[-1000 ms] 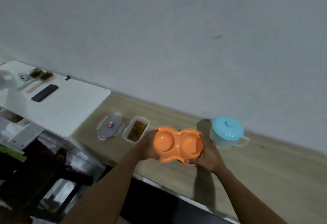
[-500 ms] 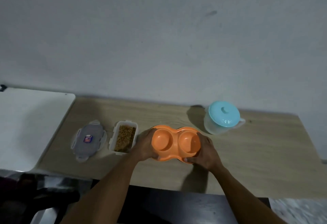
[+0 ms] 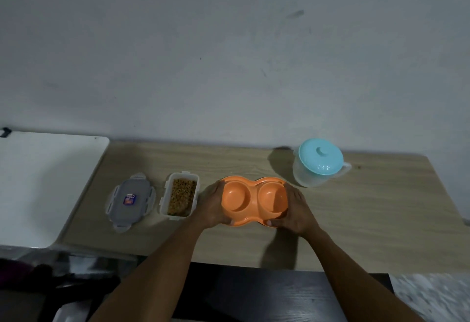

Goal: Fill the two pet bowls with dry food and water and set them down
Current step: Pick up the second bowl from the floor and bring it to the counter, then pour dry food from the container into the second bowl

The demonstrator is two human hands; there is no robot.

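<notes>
A plain grey painted wall (image 3: 229,54) (scuffed here and there) fills the upper half. Below it runs a light wood-grain tabletop (image 3: 368,220), with a white rounded-corner surface (image 3: 45,182) just beside it. A speckled pale floor (image 3: 432,296) shows lower right.

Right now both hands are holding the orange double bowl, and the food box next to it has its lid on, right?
Not quite. In the head view the food container is open, kibble showing; its grey lid lies beside it. Both the left hand and right hand do hold the orange double bowl.
</notes>
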